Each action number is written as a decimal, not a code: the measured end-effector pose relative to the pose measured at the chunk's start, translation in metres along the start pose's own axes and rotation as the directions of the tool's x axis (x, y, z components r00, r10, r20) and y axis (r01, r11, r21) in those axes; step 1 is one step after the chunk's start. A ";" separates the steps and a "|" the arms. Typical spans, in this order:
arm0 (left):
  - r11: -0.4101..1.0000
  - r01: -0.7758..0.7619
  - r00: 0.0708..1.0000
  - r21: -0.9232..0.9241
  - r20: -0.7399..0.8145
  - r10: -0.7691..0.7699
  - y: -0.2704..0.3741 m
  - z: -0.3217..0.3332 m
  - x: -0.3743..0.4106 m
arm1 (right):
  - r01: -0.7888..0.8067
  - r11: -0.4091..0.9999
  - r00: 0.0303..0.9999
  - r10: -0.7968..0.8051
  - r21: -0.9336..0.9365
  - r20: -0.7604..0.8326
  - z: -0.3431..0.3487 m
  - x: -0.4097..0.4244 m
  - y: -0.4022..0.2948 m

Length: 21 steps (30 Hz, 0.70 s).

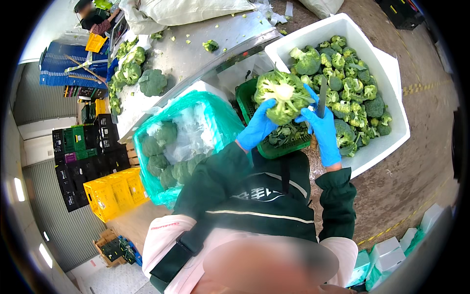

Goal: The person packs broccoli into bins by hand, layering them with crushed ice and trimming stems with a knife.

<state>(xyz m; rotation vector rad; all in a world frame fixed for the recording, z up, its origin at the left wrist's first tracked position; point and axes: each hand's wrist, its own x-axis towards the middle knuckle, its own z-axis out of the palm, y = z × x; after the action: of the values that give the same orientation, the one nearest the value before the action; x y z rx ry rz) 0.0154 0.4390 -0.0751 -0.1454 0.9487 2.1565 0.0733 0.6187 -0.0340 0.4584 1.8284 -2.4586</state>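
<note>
My left hand (259, 125), in a blue glove, holds a large broccoli head (281, 92) with its pale cut stem side turned up. My right hand (319, 123), gloved too, grips a knife with its blade (322, 96) pointing up, close by the head's right side; some fingers reach towards the florets. Beneath the hands is a green plastic crate (286, 150) with leafy trimmings. To the right, a white foam box (398, 141) holds many broccoli florets (352, 88). On the left, a box lined with green plastic film (227, 123) contains whole broccoli heads (161, 134) and clear film.
A metal table (191, 55) ahead carries a broccoli head (152, 82), florets and scraps, with a white sack (183, 13) at its far side. A co-worker (95, 18) is at the upper left. Yellow crates (115, 193) and black crates (79, 172) stand left; foam boxes (385, 253) lie lower right.
</note>
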 end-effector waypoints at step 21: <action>0.916 -0.353 0.863 0.192 -0.311 0.398 0.003 -0.063 -0.088 | 0.329 -0.086 0.930 -0.141 -0.940 0.338 0.056 -0.022 0.050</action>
<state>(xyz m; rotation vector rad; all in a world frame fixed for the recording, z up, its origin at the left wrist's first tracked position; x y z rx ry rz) 0.0634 0.3422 -0.0855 -0.3046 1.4153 2.4663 0.0931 0.5479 -0.0603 -0.2208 3.0681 -0.3872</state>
